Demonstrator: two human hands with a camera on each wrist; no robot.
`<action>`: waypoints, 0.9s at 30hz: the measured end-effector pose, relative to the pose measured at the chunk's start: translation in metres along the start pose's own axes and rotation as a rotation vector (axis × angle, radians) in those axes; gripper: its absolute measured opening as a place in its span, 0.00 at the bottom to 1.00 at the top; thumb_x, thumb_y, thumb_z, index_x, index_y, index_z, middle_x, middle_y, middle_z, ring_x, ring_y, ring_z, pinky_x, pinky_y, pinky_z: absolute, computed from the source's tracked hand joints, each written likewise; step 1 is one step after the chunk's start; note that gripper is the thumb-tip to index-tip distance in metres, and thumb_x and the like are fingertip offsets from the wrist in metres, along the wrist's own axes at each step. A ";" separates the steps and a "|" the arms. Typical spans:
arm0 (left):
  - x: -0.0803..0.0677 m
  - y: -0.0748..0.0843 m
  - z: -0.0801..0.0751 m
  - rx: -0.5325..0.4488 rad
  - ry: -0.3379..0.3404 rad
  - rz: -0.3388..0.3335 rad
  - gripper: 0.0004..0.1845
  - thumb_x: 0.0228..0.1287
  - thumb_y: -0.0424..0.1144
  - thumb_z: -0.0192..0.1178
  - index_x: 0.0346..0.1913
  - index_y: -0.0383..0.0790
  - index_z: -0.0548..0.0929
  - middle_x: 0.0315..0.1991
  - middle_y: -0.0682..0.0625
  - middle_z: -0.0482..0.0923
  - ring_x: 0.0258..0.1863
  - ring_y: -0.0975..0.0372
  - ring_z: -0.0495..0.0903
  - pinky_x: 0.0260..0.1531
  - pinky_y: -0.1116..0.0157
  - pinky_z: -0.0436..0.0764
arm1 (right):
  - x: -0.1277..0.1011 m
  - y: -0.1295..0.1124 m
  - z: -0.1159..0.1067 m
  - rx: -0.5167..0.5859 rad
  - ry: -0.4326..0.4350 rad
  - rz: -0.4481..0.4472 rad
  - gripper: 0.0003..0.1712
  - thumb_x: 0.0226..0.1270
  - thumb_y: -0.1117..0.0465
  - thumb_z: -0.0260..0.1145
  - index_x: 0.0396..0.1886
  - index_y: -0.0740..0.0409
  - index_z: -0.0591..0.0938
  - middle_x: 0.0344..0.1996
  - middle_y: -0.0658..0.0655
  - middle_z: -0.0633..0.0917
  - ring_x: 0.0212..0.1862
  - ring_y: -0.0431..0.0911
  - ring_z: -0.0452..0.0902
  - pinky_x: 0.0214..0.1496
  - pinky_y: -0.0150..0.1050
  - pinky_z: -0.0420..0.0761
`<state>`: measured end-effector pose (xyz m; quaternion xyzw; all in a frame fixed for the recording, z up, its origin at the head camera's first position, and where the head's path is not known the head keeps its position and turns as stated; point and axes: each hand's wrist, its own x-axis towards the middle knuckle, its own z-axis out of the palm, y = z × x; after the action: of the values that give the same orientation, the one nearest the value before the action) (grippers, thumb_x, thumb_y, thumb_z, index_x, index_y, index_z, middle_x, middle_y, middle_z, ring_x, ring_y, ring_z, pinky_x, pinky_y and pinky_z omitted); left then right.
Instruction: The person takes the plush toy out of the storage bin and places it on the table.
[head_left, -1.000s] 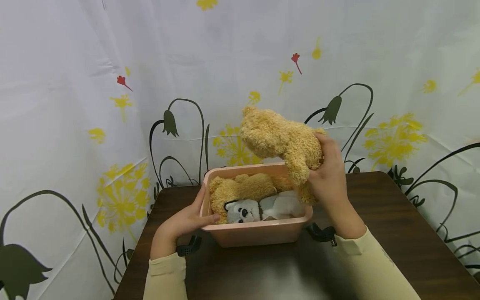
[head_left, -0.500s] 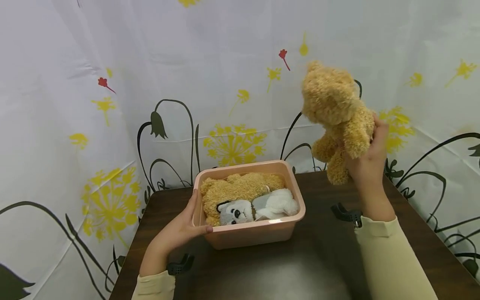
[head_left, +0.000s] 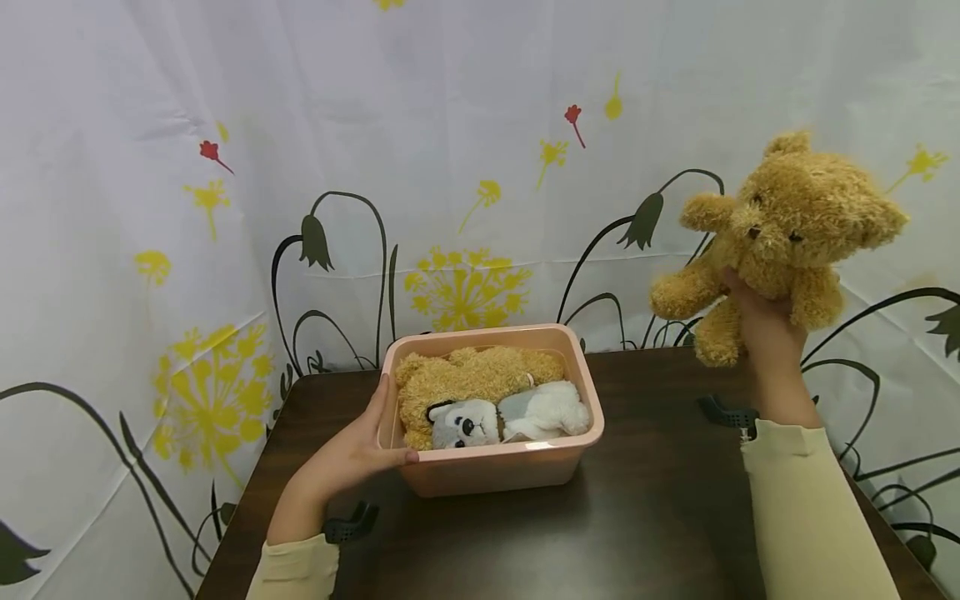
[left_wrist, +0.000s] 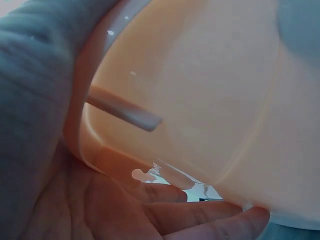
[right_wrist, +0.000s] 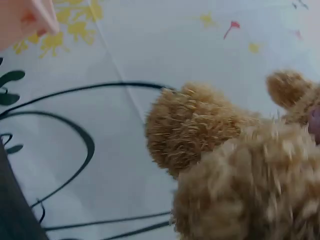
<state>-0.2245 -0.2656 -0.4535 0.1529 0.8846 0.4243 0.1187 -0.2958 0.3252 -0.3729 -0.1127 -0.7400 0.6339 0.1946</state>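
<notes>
In the head view, my right hand point(head_left: 772, 342) grips a golden teddy bear point(head_left: 817, 200) by its lower body and holds it up over the table's right side. The bear's face shows, its head tilted to the right. In the right wrist view the bear's fur point(right_wrist: 200, 130) fills the lower right. My left hand point(head_left: 345, 467) holds the left end of a pink plastic tub point(head_left: 495, 473), thumb at the front rim. In the left wrist view its fingers point(left_wrist: 195, 215) lie against the tub's outer wall point(left_wrist: 215, 100). Inside lie another golden teddy bear point(head_left: 472, 375) and a grey-and-white plush dog point(head_left: 540, 410).
The tub stands on a dark brown wooden table point(head_left: 645, 517), near its back edge. Behind the table hangs a white curtain point(head_left: 465, 125) printed with yellow, red and dark green flowers.
My right hand has lifted the teddy bear from over the tub, carried it to the right, and turned it so its face shows. The left hand stays on the tub.
</notes>
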 end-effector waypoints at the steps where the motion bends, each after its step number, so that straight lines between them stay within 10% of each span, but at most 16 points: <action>1: 0.001 0.001 0.000 0.006 -0.002 0.000 0.77 0.63 0.57 0.79 0.88 0.47 0.21 0.90 0.39 0.23 0.88 0.34 0.40 0.80 0.29 0.54 | 0.005 0.003 -0.002 -0.039 0.097 0.012 0.58 0.76 0.37 0.69 0.91 0.42 0.44 0.89 0.51 0.50 0.89 0.43 0.47 0.90 0.41 0.51; 7: 0.003 0.000 0.001 -0.001 -0.009 -0.007 0.77 0.64 0.56 0.79 0.88 0.48 0.21 0.90 0.40 0.23 0.88 0.35 0.40 0.81 0.30 0.54 | 0.033 0.034 -0.014 0.112 0.136 0.100 0.57 0.64 0.46 0.83 0.86 0.32 0.59 0.85 0.43 0.63 0.85 0.43 0.58 0.88 0.45 0.61; 11: 0.003 -0.001 -0.001 0.000 -0.007 0.008 0.77 0.64 0.54 0.79 0.88 0.47 0.21 0.90 0.38 0.25 0.87 0.34 0.42 0.80 0.31 0.56 | 0.048 0.064 -0.027 -0.034 0.076 0.096 0.54 0.68 0.41 0.78 0.87 0.41 0.60 0.83 0.46 0.67 0.82 0.45 0.65 0.83 0.42 0.69; 17: 0.002 0.001 -0.002 0.007 -0.004 0.025 0.77 0.64 0.54 0.79 0.88 0.46 0.21 0.90 0.37 0.27 0.87 0.33 0.44 0.80 0.31 0.57 | 0.056 0.115 -0.053 -0.228 0.002 0.071 0.39 0.72 0.33 0.71 0.71 0.50 0.73 0.52 0.39 0.80 0.45 0.32 0.82 0.45 0.28 0.84; 22: 0.001 0.001 -0.003 0.025 0.000 0.021 0.77 0.64 0.55 0.80 0.88 0.46 0.21 0.90 0.36 0.27 0.87 0.32 0.43 0.79 0.30 0.58 | 0.051 0.146 -0.063 -0.279 -0.058 0.121 0.43 0.72 0.30 0.69 0.71 0.55 0.72 0.37 0.43 0.82 0.27 0.35 0.80 0.32 0.38 0.85; 24: 0.001 0.000 -0.002 0.012 -0.001 0.019 0.78 0.63 0.55 0.80 0.88 0.48 0.21 0.90 0.36 0.27 0.86 0.32 0.44 0.78 0.30 0.59 | 0.049 0.153 -0.064 -0.337 -0.091 0.132 0.57 0.73 0.28 0.66 0.83 0.64 0.63 0.52 0.62 0.87 0.24 0.40 0.76 0.34 0.46 0.83; 27: 0.001 -0.001 0.000 -0.031 -0.005 -0.002 0.77 0.64 0.54 0.80 0.88 0.51 0.20 0.90 0.37 0.26 0.87 0.33 0.44 0.79 0.31 0.59 | 0.047 0.161 -0.064 -0.402 -0.147 0.143 0.69 0.77 0.26 0.60 0.88 0.74 0.43 0.78 0.87 0.61 0.32 0.60 0.78 0.45 0.60 0.81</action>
<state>-0.2258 -0.2659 -0.4548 0.1512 0.8778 0.4374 0.1239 -0.3235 0.4289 -0.5161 -0.1550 -0.8537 0.4924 0.0683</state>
